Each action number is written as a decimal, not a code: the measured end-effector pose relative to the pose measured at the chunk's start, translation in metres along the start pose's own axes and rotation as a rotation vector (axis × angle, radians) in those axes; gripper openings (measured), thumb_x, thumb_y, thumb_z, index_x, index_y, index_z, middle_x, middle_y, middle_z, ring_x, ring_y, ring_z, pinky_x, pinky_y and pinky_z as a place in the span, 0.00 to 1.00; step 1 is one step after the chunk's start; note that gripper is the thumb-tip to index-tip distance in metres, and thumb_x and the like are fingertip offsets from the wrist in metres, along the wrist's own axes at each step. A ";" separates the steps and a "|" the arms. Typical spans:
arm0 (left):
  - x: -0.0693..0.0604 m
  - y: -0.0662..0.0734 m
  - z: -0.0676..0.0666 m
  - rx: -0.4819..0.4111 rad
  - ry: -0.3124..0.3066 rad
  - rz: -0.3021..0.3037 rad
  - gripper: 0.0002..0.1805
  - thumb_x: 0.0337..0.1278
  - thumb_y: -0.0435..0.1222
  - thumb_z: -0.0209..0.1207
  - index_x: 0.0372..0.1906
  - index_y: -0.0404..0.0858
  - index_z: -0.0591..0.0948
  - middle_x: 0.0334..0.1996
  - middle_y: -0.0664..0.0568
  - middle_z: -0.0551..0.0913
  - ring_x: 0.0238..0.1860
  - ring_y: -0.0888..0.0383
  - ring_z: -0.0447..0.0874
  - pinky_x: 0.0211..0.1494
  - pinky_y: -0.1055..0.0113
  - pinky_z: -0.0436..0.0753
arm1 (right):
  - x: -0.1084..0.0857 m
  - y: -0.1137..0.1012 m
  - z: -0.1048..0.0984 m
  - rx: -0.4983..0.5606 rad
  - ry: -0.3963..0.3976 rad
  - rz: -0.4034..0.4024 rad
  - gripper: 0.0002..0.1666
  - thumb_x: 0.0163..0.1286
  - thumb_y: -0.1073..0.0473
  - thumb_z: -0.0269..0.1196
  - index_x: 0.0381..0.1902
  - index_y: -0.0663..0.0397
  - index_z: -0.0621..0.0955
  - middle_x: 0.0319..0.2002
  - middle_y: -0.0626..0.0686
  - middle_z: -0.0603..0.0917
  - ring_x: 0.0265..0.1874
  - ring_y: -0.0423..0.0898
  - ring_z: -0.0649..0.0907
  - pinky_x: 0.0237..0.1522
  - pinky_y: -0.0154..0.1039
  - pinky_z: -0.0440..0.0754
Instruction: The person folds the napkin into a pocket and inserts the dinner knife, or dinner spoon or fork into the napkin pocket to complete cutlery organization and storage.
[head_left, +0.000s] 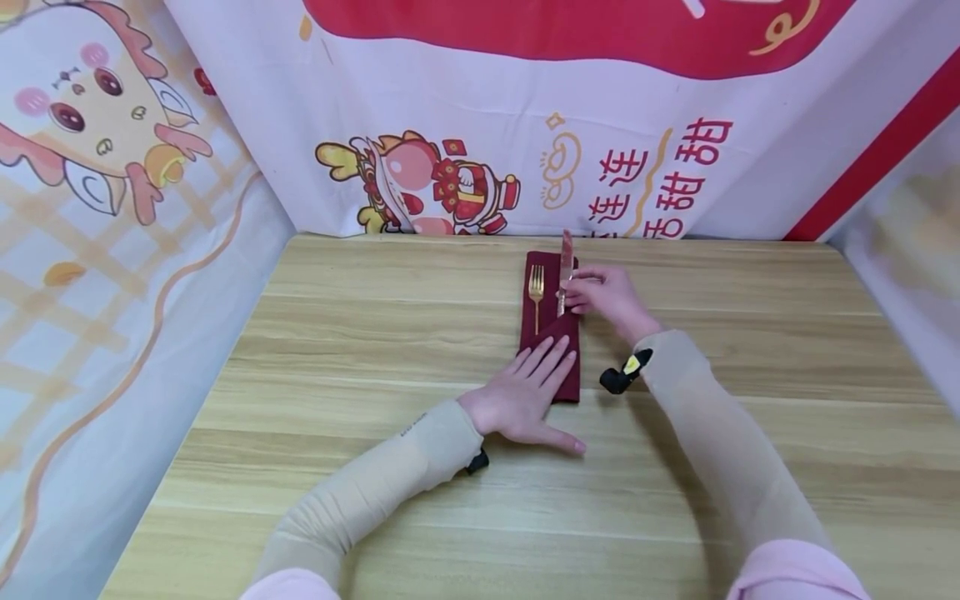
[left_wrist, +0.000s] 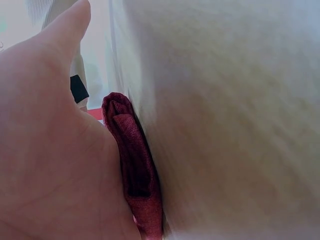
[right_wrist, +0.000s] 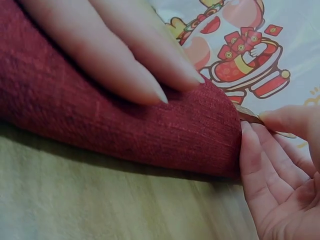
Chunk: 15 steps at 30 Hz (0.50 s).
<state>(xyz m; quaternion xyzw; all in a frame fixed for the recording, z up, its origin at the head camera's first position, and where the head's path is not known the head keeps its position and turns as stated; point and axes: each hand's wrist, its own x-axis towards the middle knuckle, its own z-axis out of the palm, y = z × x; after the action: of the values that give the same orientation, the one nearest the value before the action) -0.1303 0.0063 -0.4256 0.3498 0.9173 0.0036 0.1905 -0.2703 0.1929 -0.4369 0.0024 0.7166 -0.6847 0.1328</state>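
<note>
A dark red cloth napkin point(head_left: 570, 379), folded into a narrow pocket, lies on the wooden table. My left hand point(head_left: 521, 404) rests on its lower part with fingers spread and straight. In the left wrist view the folded layers of the napkin point(left_wrist: 135, 165) show at its end, beside the palm. A gold fork point(head_left: 536, 287) sits in the pocket, tines out, its lower handle hidden by cloth. To its right, my right hand point(head_left: 611, 300) pinches a table knife point(head_left: 566, 254) by the handle, blade pointing away. In the right wrist view the knife's handle point(right_wrist: 249, 114) meets the napkin's edge.
The wooden table point(head_left: 360, 350) reaches a printed cloth backdrop point(head_left: 465, 100) just beyond the knife's tip. Another printed cloth point(head_left: 150, 275) hangs along the left side. A black wrist camera point(head_left: 618, 379) sticks out by the right wrist.
</note>
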 end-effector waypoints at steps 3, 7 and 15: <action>0.001 -0.002 0.002 -0.016 -0.010 -0.003 0.71 0.46 0.84 0.41 0.81 0.43 0.31 0.79 0.49 0.19 0.77 0.51 0.16 0.77 0.55 0.30 | -0.002 0.001 0.001 -0.009 -0.012 0.006 0.20 0.71 0.65 0.66 0.56 0.72 0.77 0.38 0.56 0.88 0.30 0.44 0.87 0.38 0.38 0.87; 0.000 -0.001 -0.001 -0.019 -0.019 -0.001 0.70 0.47 0.84 0.41 0.81 0.43 0.31 0.79 0.49 0.19 0.78 0.51 0.16 0.77 0.55 0.31 | -0.003 0.004 0.001 -0.007 -0.026 0.016 0.19 0.72 0.64 0.66 0.55 0.72 0.76 0.38 0.55 0.88 0.32 0.44 0.87 0.40 0.37 0.86; -0.004 0.002 -0.006 -0.008 -0.010 0.004 0.69 0.50 0.82 0.43 0.82 0.42 0.32 0.80 0.48 0.22 0.78 0.50 0.19 0.78 0.54 0.35 | -0.002 0.006 -0.004 0.041 -0.118 0.050 0.13 0.72 0.67 0.65 0.50 0.69 0.77 0.38 0.52 0.88 0.37 0.44 0.86 0.44 0.36 0.85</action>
<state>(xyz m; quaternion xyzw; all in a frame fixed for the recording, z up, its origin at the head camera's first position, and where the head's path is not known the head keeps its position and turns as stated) -0.1285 0.0066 -0.4181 0.3507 0.9156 0.0056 0.1965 -0.2677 0.1980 -0.4427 -0.0175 0.6931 -0.6946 0.1917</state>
